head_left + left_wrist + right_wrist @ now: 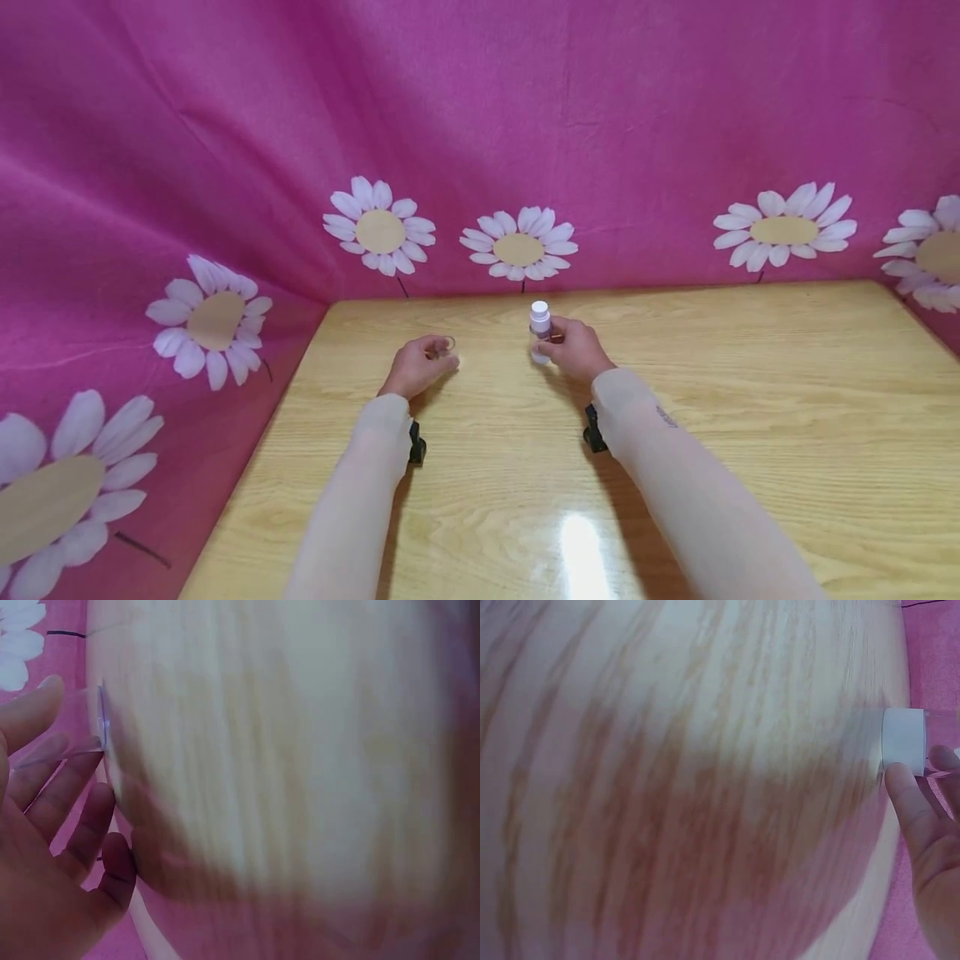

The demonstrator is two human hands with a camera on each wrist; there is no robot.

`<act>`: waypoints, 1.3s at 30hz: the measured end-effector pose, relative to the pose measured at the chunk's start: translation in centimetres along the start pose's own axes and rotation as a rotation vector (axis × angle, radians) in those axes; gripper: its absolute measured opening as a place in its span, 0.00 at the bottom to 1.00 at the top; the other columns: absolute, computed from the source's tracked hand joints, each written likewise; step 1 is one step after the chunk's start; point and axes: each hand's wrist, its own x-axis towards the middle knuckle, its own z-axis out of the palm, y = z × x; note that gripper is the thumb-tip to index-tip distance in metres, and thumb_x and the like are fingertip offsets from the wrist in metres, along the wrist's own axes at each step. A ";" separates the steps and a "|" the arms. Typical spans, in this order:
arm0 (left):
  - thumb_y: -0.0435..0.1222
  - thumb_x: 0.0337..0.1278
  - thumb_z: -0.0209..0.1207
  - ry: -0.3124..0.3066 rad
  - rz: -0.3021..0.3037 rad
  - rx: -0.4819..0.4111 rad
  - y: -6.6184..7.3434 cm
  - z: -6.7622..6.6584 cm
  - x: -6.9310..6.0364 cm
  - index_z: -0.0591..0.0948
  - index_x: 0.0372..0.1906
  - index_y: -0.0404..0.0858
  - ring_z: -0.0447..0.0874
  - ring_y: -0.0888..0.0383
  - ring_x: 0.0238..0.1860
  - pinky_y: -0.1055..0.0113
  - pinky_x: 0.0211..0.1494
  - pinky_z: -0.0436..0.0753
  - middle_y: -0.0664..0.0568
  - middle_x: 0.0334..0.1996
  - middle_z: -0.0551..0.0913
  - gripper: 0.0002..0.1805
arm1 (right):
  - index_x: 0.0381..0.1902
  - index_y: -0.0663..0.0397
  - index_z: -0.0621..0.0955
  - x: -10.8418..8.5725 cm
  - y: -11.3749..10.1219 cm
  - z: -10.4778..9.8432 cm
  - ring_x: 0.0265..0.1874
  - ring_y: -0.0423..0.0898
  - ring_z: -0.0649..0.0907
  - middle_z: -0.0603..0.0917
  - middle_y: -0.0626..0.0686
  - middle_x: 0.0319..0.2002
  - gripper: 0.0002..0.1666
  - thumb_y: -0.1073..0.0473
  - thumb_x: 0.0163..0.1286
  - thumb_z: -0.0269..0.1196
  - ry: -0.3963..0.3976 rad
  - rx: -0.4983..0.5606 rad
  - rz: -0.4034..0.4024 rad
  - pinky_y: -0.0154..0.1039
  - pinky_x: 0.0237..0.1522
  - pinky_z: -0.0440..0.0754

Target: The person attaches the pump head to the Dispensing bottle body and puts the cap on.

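Observation:
My right hand (576,348) grips a small bottle (539,321) around its body. The bottle stands upright, with a white top and a clear section lower down. In the right wrist view its white end (904,741) shows at the right edge, one finger touching it. To the left of the bottle, my left hand (420,365) holds a clear, see-through plastic cap (450,342) between thumb and fingers. In the left wrist view the cap's rim (103,720) points away from the palm, and the fingers (94,825) below curl loosely. Bottle and cap are apart.
Both hands are over a light wooden table (480,467), near its far edge. A pink cloth (637,125) with large white daisies hangs behind and along the left side. A black band (417,444) with a camera sits on each wrist.

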 end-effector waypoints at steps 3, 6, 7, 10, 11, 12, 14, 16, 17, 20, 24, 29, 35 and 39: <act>0.42 0.60 0.65 0.019 0.021 0.020 -0.2 0.1 0.0 0.81 0.58 0.41 0.79 0.50 0.52 0.55 0.59 0.77 0.46 0.47 0.84 0.22 | 0.69 0.56 0.72 0.0 0.2 0.1 0.62 0.61 0.79 0.78 0.62 0.64 0.28 0.60 0.72 0.61 0.004 -0.001 0.003 0.53 0.65 0.77; 0.42 0.60 0.65 0.022 0.023 0.033 -0.2 0.2 0.0 0.81 0.58 0.41 0.79 0.50 0.52 0.55 0.60 0.77 0.45 0.48 0.84 0.22 | 0.69 0.56 0.71 0.0 0.2 0.1 0.63 0.61 0.78 0.77 0.62 0.65 0.29 0.60 0.72 0.61 0.003 -0.002 0.005 0.53 0.65 0.77; 0.42 0.60 0.65 0.022 0.020 0.034 -0.2 0.2 0.0 0.81 0.58 0.41 0.79 0.50 0.53 0.55 0.61 0.77 0.45 0.48 0.84 0.22 | 0.69 0.57 0.71 0.0 0.2 0.1 0.63 0.61 0.78 0.77 0.62 0.65 0.29 0.60 0.72 0.61 0.002 -0.002 0.002 0.53 0.65 0.77; 0.43 0.61 0.65 0.014 0.002 0.029 0.0 0.1 0.1 0.80 0.59 0.41 0.79 0.49 0.55 0.54 0.62 0.76 0.45 0.50 0.84 0.22 | 0.68 0.58 0.72 0.0 0.1 -0.1 0.62 0.61 0.79 0.78 0.63 0.64 0.28 0.61 0.72 0.62 0.006 -0.003 -0.012 0.53 0.64 0.78; 0.43 0.61 0.65 0.012 0.000 0.028 0.2 0.1 0.1 0.80 0.59 0.41 0.79 0.49 0.55 0.54 0.62 0.76 0.45 0.51 0.84 0.23 | 0.68 0.58 0.73 0.1 0.0 -0.1 0.62 0.60 0.79 0.78 0.63 0.64 0.28 0.61 0.71 0.62 0.009 -0.002 -0.015 0.53 0.64 0.78; 0.43 0.61 0.65 0.009 -0.002 0.029 0.2 0.0 0.1 0.80 0.59 0.41 0.79 0.48 0.56 0.54 0.63 0.76 0.45 0.51 0.83 0.23 | 0.68 0.59 0.73 0.1 0.0 -0.1 0.61 0.61 0.80 0.78 0.63 0.63 0.28 0.61 0.71 0.62 0.012 -0.005 -0.024 0.53 0.63 0.78; 0.43 0.61 0.64 0.003 -0.007 0.028 0.4 0.0 0.1 0.79 0.60 0.41 0.78 0.48 0.57 0.53 0.63 0.76 0.45 0.51 0.83 0.23 | 0.67 0.59 0.73 0.1 0.0 -0.1 0.61 0.61 0.80 0.79 0.64 0.63 0.27 0.62 0.71 0.62 0.016 -0.004 -0.032 0.53 0.63 0.78; 0.43 0.62 0.64 0.000 -0.008 0.027 0.5 -0.1 0.0 0.79 0.61 0.41 0.78 0.48 0.58 0.53 0.62 0.77 0.45 0.51 0.83 0.23 | 0.67 0.59 0.73 0.1 0.0 -0.1 0.61 0.61 0.80 0.79 0.64 0.63 0.27 0.62 0.71 0.62 0.019 -0.006 -0.039 0.53 0.63 0.79; 0.42 0.62 0.64 -0.002 -0.006 0.030 0.6 -0.2 -0.1 0.79 0.61 0.41 0.78 0.48 0.59 0.53 0.62 0.77 0.45 0.51 0.83 0.23 | 0.67 0.59 0.74 0.2 0.0 -0.1 0.61 0.61 0.80 0.79 0.64 0.63 0.27 0.62 0.71 0.62 0.019 -0.004 -0.038 0.53 0.63 0.78; 0.42 0.63 0.63 -0.011 -0.007 0.035 0.7 -0.3 -0.3 0.78 0.62 0.40 0.79 0.48 0.59 0.54 0.61 0.78 0.45 0.51 0.83 0.24 | 0.66 0.58 0.74 0.2 0.0 0.0 0.61 0.61 0.80 0.79 0.64 0.63 0.26 0.62 0.71 0.62 0.018 -0.006 -0.036 0.52 0.64 0.78; 0.41 0.64 0.62 -0.021 -0.012 0.046 0.9 -0.3 -0.4 0.77 0.63 0.40 0.79 0.48 0.57 0.55 0.59 0.78 0.44 0.51 0.83 0.24 | 0.67 0.57 0.73 0.1 0.1 0.1 0.62 0.61 0.79 0.79 0.63 0.63 0.27 0.61 0.72 0.61 0.008 -0.013 -0.023 0.52 0.64 0.78; 0.42 0.64 0.61 -0.028 -0.026 0.047 0.9 -0.1 -0.4 0.77 0.63 0.40 0.78 0.48 0.56 0.56 0.58 0.77 0.44 0.52 0.82 0.24 | 0.68 0.55 0.73 0.1 0.0 0.0 0.62 0.60 0.79 0.79 0.62 0.63 0.27 0.60 0.72 0.61 0.004 -0.005 0.003 0.52 0.65 0.77; 0.42 0.64 0.61 -0.022 -0.047 0.033 0.9 -0.1 -0.3 0.77 0.61 0.38 0.79 0.48 0.57 0.56 0.60 0.78 0.43 0.54 0.82 0.23 | 0.68 0.55 0.73 0.2 0.0 0.1 0.63 0.61 0.78 0.78 0.62 0.63 0.27 0.61 0.72 0.61 0.006 0.008 0.007 0.53 0.65 0.76; 0.44 0.63 0.61 0.017 -0.049 0.040 0.8 0.1 -0.3 0.78 0.54 0.37 0.79 0.48 0.54 0.56 0.56 0.79 0.43 0.51 0.82 0.20 | 0.68 0.55 0.73 0.2 0.0 0.2 0.63 0.61 0.78 0.78 0.62 0.63 0.27 0.61 0.72 0.61 0.004 0.012 0.010 0.53 0.65 0.76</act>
